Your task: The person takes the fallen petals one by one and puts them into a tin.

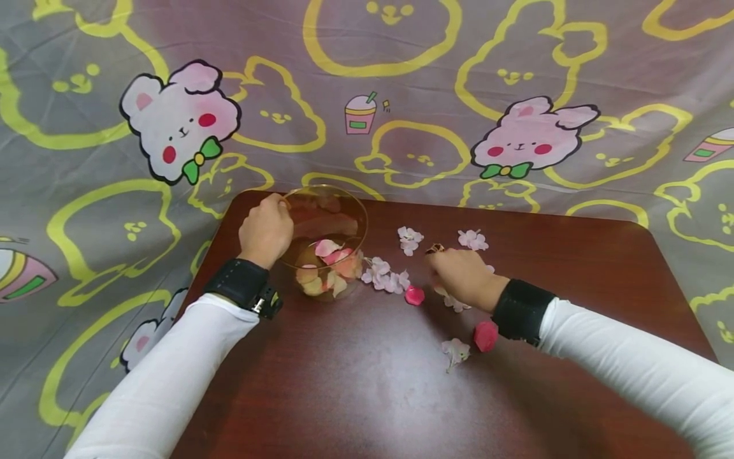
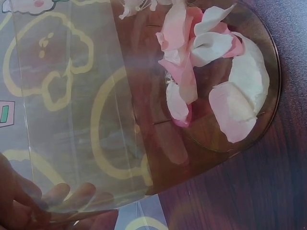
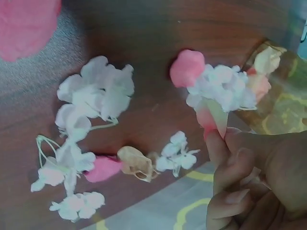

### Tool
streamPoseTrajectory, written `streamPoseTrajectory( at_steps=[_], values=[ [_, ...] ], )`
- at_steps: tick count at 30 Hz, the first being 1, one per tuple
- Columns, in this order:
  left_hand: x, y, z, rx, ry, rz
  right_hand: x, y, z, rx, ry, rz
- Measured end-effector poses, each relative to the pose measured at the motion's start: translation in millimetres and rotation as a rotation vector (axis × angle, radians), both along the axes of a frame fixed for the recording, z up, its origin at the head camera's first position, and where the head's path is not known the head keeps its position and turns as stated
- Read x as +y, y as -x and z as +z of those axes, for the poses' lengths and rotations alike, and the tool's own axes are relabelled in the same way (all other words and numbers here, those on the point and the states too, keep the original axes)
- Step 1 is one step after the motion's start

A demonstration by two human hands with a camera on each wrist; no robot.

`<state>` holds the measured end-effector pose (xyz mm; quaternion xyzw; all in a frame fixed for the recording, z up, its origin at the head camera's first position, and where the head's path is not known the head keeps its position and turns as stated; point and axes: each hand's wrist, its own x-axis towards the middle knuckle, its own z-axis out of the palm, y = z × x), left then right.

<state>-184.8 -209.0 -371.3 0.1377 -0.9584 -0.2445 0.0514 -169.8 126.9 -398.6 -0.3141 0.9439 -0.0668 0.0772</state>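
Observation:
My left hand grips the rim of a clear amber bowl, its fingers over the wall in the left wrist view. Pink and cream petals lie in the bottom of the bowl. To the right, my right hand is above the table, among scattered blossoms. Between thumb and forefinger it pinches a pink and pale petal, seen in the right wrist view. Beside the bowl lies a cluster of white blossoms, with a pink petal at its edge.
On the dark red wooden table, a red petal and a pale blossom lie near the right wrist. More white blossoms and a brownish petal are scattered farther back. A patterned cloth hangs behind the table.

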Motion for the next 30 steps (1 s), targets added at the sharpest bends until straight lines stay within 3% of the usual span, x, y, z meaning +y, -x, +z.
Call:
streamPoseTrajectory(
  at_steps=[14,22,30],
  values=[
    [0.1,-0.2,0.3,0.001,-0.01,-0.006,-8.2,2.6,16.9,-0.031,0.074,-0.023],
    [-0.3,-0.1,0.0,-0.005,-0.004,-0.006,-22.7,0.3,23.1,0.064,0.126,0.058],
    [0.3,0.1,0.6,-0.006,-0.006,-0.007,-36.5,1.2,33.3,0.132,0.166,0.066]
  ],
)
